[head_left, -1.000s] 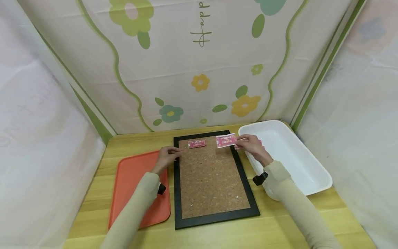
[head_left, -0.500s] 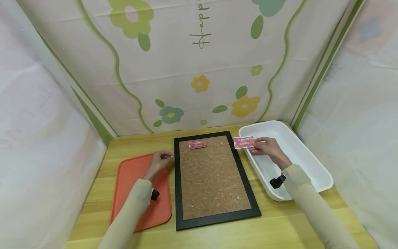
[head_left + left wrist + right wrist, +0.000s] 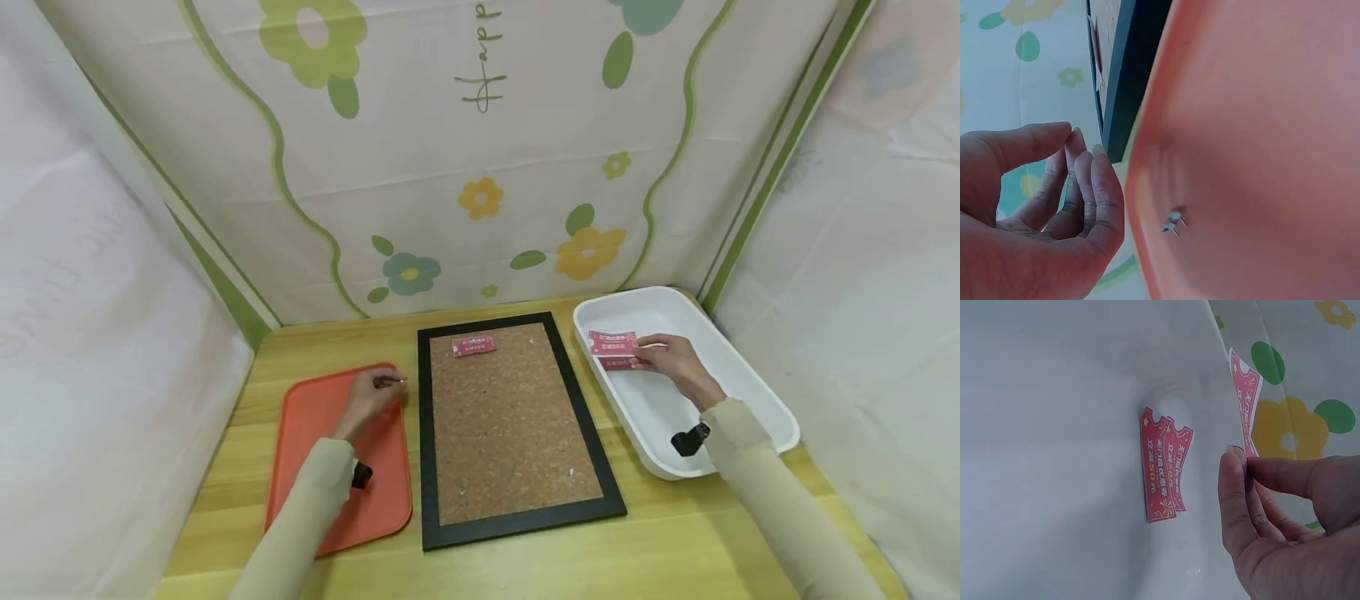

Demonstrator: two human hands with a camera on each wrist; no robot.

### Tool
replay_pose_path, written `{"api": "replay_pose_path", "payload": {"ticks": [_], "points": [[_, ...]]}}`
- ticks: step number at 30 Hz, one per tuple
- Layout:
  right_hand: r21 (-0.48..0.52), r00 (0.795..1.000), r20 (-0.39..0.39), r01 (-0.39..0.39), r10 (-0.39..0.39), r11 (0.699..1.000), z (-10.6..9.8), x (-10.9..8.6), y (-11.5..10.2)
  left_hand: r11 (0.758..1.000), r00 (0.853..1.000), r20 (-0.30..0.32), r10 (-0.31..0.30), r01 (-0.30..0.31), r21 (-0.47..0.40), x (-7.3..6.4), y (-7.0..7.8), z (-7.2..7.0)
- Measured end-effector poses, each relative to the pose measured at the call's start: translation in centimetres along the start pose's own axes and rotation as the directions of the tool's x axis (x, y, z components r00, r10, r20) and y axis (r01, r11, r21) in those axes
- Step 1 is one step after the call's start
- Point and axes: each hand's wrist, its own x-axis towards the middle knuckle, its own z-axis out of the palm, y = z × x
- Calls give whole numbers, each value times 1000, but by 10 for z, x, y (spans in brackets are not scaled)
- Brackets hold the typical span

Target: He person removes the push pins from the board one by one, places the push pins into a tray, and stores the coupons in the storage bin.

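My left hand (image 3: 367, 398) is over the right side of the orange-red tray (image 3: 300, 433). Its thumb and fingertips pinch something tiny with a pale glint, apparently a thumbtack, mostly hidden in the left wrist view. Two thumbtacks (image 3: 1174, 220) lie on the tray. My right hand (image 3: 671, 360) pinches a pink coupon (image 3: 611, 343) by its edge above the white tub (image 3: 720, 383). In the right wrist view, two overlapping pink coupons (image 3: 1160, 465) lie in the tub. Another coupon (image 3: 474, 346) is on the upper left of the cork board (image 3: 513, 417).
The black-framed board lies between tray and tub on a wooden table (image 3: 525, 567). Small pale spots (image 3: 572, 475) show on its cork. A flower-printed cloth (image 3: 420, 150) rises behind, with pale cloth on both sides.
My right hand has carried its coupon rightward from the board's upper right to over the tub. My left hand has drawn back leftward from the board's edge to over the tray.
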Motion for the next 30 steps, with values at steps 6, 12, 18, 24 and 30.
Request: {"api": "replay_pose_path", "payload": {"ticks": [6, 12, 18, 24, 30], "points": [[10, 1000, 12, -14, 14, 1000, -7, 1, 7, 1000, 1000, -8, 14, -14, -14, -3, -5, -5], [-8, 999, 4, -41, 41, 999, -11, 0, 13, 999, 1000, -15, -25, 25, -28, -7, -10, -10], [-61, 997, 14, -76, 77, 995, -13, 0, 20, 996, 998, 18, -55, 56, -69, -14, -17, -19], [-78, 995, 26, -92, 94, 993, -13, 1, 26, 997, 998, 14, -63, 63, -41, -18, -23, -21], [-115, 993, 39, -111, 116, 987, -11, 2, 29, 998, 998, -25, -66, 67, 13, -21, -29, -19]]}}
